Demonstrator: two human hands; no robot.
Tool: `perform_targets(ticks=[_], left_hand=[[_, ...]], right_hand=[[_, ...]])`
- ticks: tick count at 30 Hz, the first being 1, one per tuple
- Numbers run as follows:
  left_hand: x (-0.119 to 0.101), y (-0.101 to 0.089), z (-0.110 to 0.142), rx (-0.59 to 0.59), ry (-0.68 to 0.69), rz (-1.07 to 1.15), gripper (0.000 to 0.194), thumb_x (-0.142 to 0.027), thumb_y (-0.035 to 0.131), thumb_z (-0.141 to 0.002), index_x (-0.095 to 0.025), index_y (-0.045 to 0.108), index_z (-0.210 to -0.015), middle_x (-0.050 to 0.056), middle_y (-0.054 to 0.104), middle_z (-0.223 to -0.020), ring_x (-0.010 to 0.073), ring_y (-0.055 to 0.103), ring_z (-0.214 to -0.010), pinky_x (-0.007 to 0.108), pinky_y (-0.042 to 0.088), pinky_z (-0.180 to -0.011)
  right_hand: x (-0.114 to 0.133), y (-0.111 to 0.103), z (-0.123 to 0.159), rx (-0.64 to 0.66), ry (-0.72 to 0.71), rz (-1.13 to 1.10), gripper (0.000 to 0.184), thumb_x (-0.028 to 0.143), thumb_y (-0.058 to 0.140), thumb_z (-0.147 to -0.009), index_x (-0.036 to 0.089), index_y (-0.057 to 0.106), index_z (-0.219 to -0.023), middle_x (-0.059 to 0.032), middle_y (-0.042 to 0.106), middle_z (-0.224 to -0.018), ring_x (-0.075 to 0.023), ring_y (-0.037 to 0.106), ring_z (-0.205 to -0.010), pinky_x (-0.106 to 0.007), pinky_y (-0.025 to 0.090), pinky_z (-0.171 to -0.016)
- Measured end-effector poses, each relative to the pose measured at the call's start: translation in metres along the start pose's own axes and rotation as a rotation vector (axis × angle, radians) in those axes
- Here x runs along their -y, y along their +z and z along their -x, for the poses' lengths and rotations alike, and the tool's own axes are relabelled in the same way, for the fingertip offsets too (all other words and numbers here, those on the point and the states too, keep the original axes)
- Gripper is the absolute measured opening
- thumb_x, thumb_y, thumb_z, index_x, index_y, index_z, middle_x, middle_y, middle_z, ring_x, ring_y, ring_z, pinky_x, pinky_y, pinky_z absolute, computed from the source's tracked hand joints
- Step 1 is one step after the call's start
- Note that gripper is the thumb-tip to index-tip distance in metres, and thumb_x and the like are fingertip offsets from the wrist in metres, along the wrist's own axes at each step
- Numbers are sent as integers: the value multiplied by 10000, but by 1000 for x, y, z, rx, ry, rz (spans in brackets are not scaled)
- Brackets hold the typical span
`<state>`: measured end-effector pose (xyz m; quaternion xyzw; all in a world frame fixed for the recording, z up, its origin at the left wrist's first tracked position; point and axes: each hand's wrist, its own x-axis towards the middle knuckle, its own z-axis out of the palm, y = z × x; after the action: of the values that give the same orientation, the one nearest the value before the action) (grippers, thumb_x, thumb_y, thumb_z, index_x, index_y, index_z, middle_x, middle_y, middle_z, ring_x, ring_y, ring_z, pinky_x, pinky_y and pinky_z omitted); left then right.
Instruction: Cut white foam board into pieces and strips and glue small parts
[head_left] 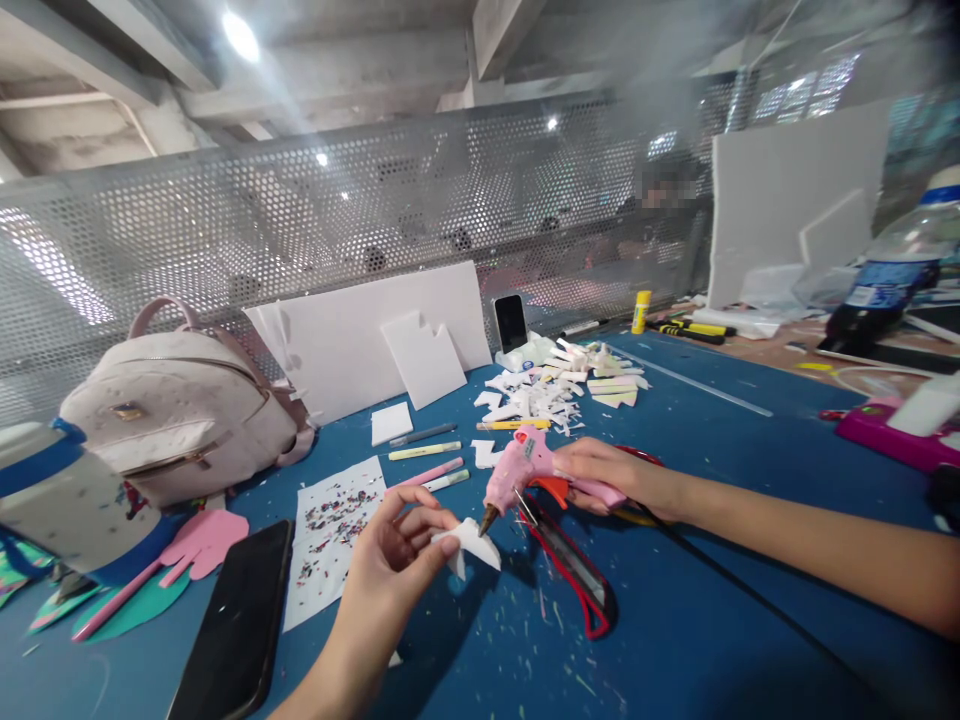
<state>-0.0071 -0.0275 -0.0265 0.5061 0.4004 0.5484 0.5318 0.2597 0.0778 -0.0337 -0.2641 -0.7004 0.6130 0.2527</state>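
Nearest me, a black, flat-lying smartphone (236, 620) rests on the blue tabletop (637, 660), left of my forearm. My left hand (384, 568) has thumb and fingers together, clamped on a small, pointed white foam-like piece (480, 546), held above the tabletop. My right hand (600, 472) is closed round the handle of a pink glue gun with an orange trigger (517, 465). Its nozzle points down at the white piece; whether the two touch, I cannot tell. A red-and-black utility knife (576, 575) lies below the gun, apart from both hands. Left of my left hand lies a white paper sheet strewn with dark specks (330, 535). Beyond the gun sits a heap of white and pale-yellow scraps (551, 385). Farther back, a large white board (352, 345) leans before a grey perforated metal screen (315, 220).
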Motion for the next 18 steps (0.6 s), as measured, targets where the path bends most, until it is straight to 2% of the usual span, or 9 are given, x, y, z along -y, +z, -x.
perform_targets(ticks=[18], left_hand=[[-1, 2, 2, 8, 23, -9, 324, -258, 780, -800, -201, 497, -946, -15, 685, -792, 77, 592, -657, 187, 474, -632]], right_hand=[[-3, -1, 0, -24, 4, 14, 502, 594, 544, -912, 129, 605, -732, 44, 465, -465, -65, 353, -404, -214, 267, -414]])
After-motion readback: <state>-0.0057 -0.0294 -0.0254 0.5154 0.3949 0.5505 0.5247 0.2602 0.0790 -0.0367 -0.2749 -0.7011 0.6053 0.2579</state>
